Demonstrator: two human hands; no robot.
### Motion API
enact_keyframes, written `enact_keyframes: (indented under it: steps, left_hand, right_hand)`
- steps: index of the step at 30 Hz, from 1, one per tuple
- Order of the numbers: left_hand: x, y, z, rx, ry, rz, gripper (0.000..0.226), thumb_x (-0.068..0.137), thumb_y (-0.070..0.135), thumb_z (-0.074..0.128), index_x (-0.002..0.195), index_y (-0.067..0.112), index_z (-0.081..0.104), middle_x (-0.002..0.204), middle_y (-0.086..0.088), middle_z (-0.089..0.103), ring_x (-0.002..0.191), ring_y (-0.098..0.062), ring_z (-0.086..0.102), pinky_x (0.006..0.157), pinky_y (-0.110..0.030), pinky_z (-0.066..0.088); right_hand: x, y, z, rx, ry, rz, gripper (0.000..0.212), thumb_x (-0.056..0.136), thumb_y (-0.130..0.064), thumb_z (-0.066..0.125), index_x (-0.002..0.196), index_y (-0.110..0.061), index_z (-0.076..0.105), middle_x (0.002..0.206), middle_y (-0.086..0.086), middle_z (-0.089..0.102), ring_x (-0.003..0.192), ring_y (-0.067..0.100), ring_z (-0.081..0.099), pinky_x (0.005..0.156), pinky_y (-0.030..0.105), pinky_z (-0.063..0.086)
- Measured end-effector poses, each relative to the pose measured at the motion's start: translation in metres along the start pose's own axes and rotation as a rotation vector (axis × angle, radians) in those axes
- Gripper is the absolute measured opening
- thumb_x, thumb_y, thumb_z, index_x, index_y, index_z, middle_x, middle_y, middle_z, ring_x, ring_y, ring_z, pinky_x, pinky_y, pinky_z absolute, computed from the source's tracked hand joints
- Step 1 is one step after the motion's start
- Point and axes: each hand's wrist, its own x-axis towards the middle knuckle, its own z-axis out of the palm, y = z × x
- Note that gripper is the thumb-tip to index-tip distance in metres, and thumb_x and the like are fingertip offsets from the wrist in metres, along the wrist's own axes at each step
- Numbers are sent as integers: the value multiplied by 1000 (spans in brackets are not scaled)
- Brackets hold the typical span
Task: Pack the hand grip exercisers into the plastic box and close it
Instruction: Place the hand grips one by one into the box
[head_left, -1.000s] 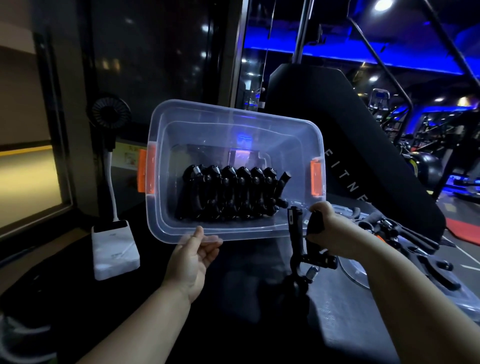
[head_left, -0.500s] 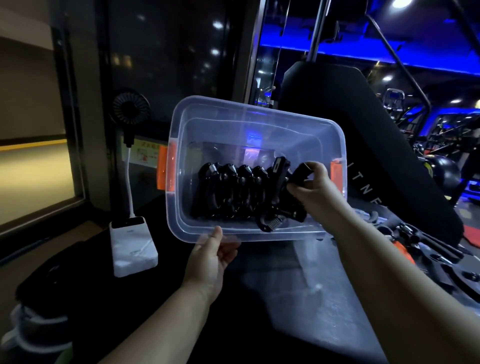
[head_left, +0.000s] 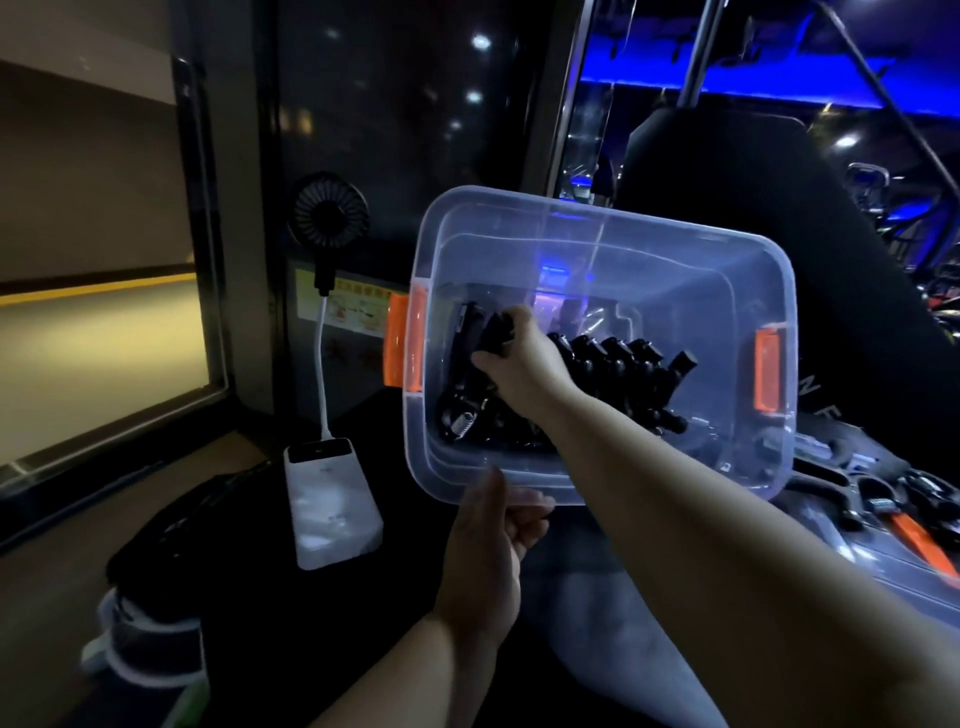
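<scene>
Clear plastic box (head_left: 602, 210), row of black grip exercisers (head_left: 618, 364) inside.

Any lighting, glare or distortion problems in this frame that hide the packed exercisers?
Head view: dim overall, blue light strip at upper right; blue glare on the plastic box far wall; black hand grip exercisers merge into one dark mass; wide-angle lens bows the window frame at left.

Our left hand (head_left: 488, 551) holds the clear plastic box (head_left: 597, 214) by its near rim. Inside the box, our right hand (head_left: 519, 364) grips a black grip exerciser (head_left: 460, 376).
</scene>
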Motion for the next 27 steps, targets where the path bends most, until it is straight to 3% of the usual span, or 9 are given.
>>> enact_keyframes:
  steps: [3, 6, 9, 14, 22, 27]
  left_hand:
    - [0, 0, 0, 11, -3, -1, 40, 97, 29, 41, 73, 2, 57, 68, -12, 66, 66, -17, 63, 66, -27, 48]
    - [2, -2, -2, 31, -19, 0, 35, 98, 29, 40, 87, 2, 61, 76, -11, 67, 71, -16, 63, 70, -29, 49]
    - [2, -3, -4, 14, -20, -3, 44, 94, 35, 47, 105, -7, 57, 84, -15, 68, 75, -19, 63, 72, -32, 49]
    - [4, -2, -5, -60, -23, 0, 46, 78, 43, 59, 98, 2, 59, 86, -18, 67, 79, -25, 63, 76, -39, 45]
    - [6, -4, -5, -54, -50, 16, 41, 87, 40, 57, 101, 2, 59, 88, -18, 65, 79, -26, 58, 72, -37, 44]
    - [4, -2, -5, -57, -55, 18, 41, 84, 39, 53, 101, 2, 60, 87, -17, 65, 77, -24, 59, 74, -37, 44]
  right_hand:
    - [9, -6, 17, -55, -48, 4, 50, 90, -25, 63, 129, -16, 34, 96, 7, 60, 83, 29, 58, 65, 30, 41]
    - [16, -7, 29, -98, -80, 77, 45, 93, -25, 59, 129, -18, 33, 94, 7, 56, 81, 27, 57, 61, 32, 41]
    - [23, -2, 33, -145, -65, 144, 45, 92, -26, 60, 129, -16, 36, 108, 10, 60, 90, 27, 54, 71, 34, 42]
    - [31, 2, 35, -203, -28, 140, 49, 87, -28, 68, 128, -15, 45, 113, 10, 63, 103, 31, 59, 77, 33, 45]
    - [33, 3, 38, -304, 39, 110, 42, 87, -20, 69, 116, -13, 38, 71, 3, 52, 75, 29, 57, 65, 38, 51]
    - [31, 3, 37, -336, 23, 91, 43, 88, -21, 69, 115, -14, 36, 66, 1, 46, 72, 29, 57, 60, 36, 48]
